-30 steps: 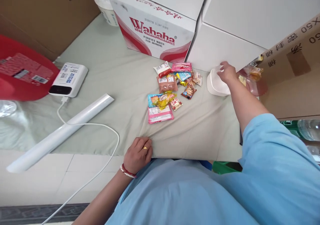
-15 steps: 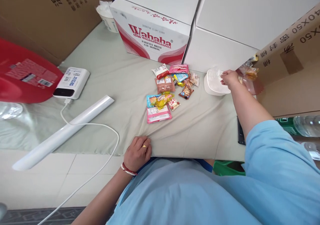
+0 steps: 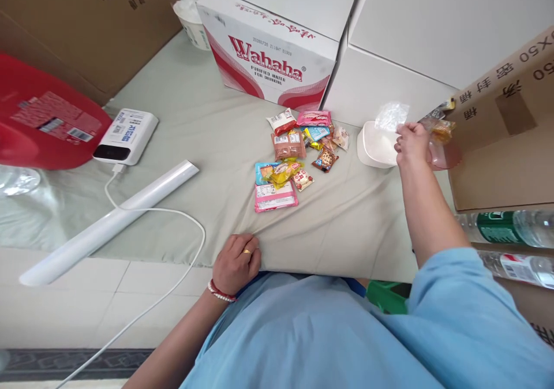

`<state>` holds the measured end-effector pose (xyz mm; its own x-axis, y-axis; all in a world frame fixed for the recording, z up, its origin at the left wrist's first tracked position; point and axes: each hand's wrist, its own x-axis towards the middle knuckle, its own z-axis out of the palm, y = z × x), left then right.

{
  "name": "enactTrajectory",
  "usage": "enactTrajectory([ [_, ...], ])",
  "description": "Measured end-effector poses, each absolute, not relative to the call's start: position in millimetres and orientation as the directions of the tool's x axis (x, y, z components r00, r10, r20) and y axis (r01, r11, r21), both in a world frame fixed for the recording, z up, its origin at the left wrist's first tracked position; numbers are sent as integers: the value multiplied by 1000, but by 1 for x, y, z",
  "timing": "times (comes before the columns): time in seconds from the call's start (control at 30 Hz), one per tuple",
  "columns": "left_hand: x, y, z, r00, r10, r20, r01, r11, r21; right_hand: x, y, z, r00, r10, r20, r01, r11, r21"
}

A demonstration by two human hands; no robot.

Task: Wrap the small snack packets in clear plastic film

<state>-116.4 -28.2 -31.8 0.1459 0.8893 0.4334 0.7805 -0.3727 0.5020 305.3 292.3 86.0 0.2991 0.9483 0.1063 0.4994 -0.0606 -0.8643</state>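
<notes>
My right hand [image 3: 411,142] is raised just right of a white plastic container [image 3: 375,145] and pinches a crumpled clear plastic bag [image 3: 391,115] lifted above its rim. My left hand [image 3: 236,263], with a ring and a beaded bracelet, rests with curled fingers on the near edge of the pale green cloth [image 3: 208,123], holding nothing. A loose pile of several small snack packets [image 3: 298,152] lies on the cloth between the two hands, left of the container.
A Wahaha water carton [image 3: 272,48] and white boxes [image 3: 411,37] stand behind the snacks. A brown carton [image 3: 506,129] and bottles [image 3: 511,227] sit at right. At left lie a white roll [image 3: 112,224], a power bank [image 3: 125,137] with cable, and a red object [image 3: 38,118].
My right hand has drawn the clear bag out of the white container and lifted it up to the right. The left hand has stayed put.
</notes>
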Motion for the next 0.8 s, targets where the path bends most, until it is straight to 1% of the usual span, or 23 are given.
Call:
enactTrajectory([
  [0.03, -115, -28, -28, 107, 906, 408, 747, -344, 568, 301, 270, 88, 321, 944, 76, 412, -67, -909],
  [0.07, -113, -28, -23, 58, 928, 369, 707, -299, 641, 294, 244, 88, 308, 951, -2, 249, -83, -965],
  [0.1, -110, -27, -16, 8, 949, 316, 658, -243, 713, 285, 215, 87, 247, 965, -92, 78, -114, -990],
  [0.13, -105, -27, -9, -33, 967, 252, 601, -182, 778, 273, 186, 84, 180, 970, -166, -40, -161, -986],
  [0.17, -98, -26, -2, -63, 982, 176, 535, -116, 837, 261, 157, 79, 127, 963, -236, -129, -220, -967],
  [0.23, -80, -21, 13, -58, 998, 11, 375, 11, 927, 233, 103, 69, 29, 933, -359, -266, -339, -902],
  [0.27, -70, -18, 19, -31, 996, -84, 274, 89, 957, 219, 81, 63, -17, 915, -404, -311, -389, -867],
  [0.3, -59, -14, 25, 14, 984, -179, 163, 174, 971, 207, 62, 57, -61, 898, -437, -341, -430, -836],
  [0.33, -48, -9, 29, 72, 967, -245, 54, 241, 969, 195, 46, 52, -98, 883, -459, -362, -461, -810],
  [0.37, -38, -4, 33, 136, 952, -273, -37, 280, 959, 186, 34, 47, -132, 872, -471, -373, -484, -792],
  [0.43, -22, 4, 38, 253, 929, -271, -157, 316, 936, 172, 16, 39, -183, 863, -471, -372, -504, -779],
  [0.5, -11, 10, 40, 322, 917, -235, -190, 306, 933, 167, 5, 34, -211, 869, -448, -341, -495, -799],
  [0.6, -3, 10, 41, 317, 925, -210, -153, 269, 951, 170, -4, 33, -239, 884, -402, -253, -457, -853],
  [0.67, 0, 7, 39, 289, 929, -230, -145, 280, 949, 176, -7, 34, -245, 892, -381, -192, -430, -882],
  [0.73, 2, 3, 38, 264, 925, -271, -182, 324, 928, 183, -7, 33, -214, 910, -356, -123, -387, -914],
  [0.8, 2, -2, 38, 244, 919, -309, -245, 367, 897, 190, -5, 29, -143, 946, -292, -2, -295, -955],
])
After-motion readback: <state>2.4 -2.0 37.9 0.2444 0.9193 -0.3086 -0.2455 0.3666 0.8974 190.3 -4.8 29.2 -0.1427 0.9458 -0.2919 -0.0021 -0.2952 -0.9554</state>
